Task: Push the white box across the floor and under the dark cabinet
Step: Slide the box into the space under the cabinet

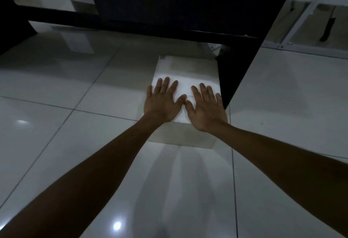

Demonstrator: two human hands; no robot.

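The white box (185, 79) lies on the tiled floor (75, 134), directly in front of the dark cabinet (178, 2). Its far end has reached the shadowed gap under the cabinet's bottom edge, and its near end is well out in the open. The right side of the box is just beside the cabinet's dark side panel (244, 64); I cannot tell if they touch.

The left hand (162, 104) and the right hand (206, 108) both rest flat on the top of the box, at the end far from the cabinet. The fingers are spread and point toward the cabinet, and the thumbs almost meet. The grip of each hand is wide and flat; it presses down and closes around nothing.

The long axis of the box runs from the person toward the cabinet, so a short end goes first into the gap. It seems turned a little against the cabinet front, but this is difficult to judge.

In my opinion, three things could go wrong. The right far corner may catch on the side panel if the push drifts to that side. The flat palms may slip forward over the smooth top, because nothing holds the box. Uneven pressure may rotate the box on the glossy tiles.
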